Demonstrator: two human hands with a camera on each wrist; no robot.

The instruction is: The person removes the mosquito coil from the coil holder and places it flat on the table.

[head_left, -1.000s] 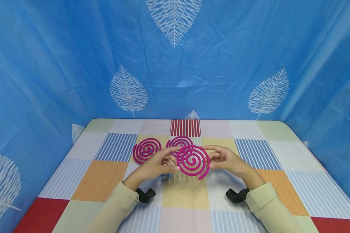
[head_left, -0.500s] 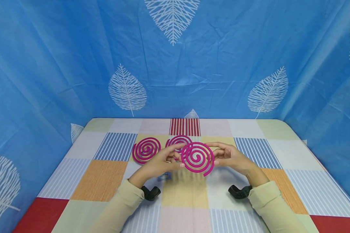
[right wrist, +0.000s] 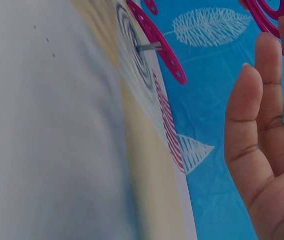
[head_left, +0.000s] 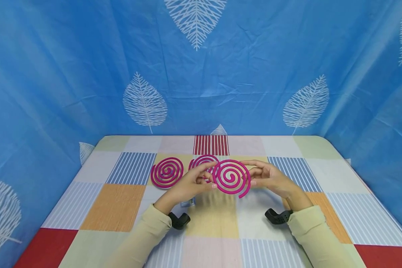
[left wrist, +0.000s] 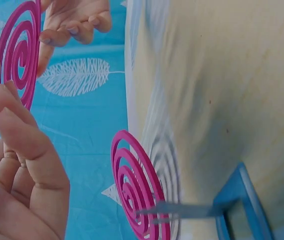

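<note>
A magenta mosquito coil (head_left: 231,176) is held up above the table between both hands, its spiral face toward the head camera. My left hand (head_left: 191,184) pinches its left edge with thumb and finger. On the opposite edge, my right hand (head_left: 271,180) grips it between thumb and forefinger. A second mosquito coil (head_left: 167,172) is raised a little off the table at the left. Behind the held one, a third coil (head_left: 201,160) is partly covered by it and my left hand. A thin metal support (right wrist: 149,47) meets this rear coil in the right wrist view.
A small blue-edged object (head_left: 188,203) lies on the table below my left hand; its kind is unclear, and in the left wrist view it appears as a blue frame (left wrist: 244,202). Patchwork cloth (head_left: 212,223) covers the table. Blue leaf-printed curtains (head_left: 241,67) enclose it.
Both hands have moved together rightward and slightly away from me, carrying the mosquito coil with them. The other coils and the blue-edged object have stayed in place.
</note>
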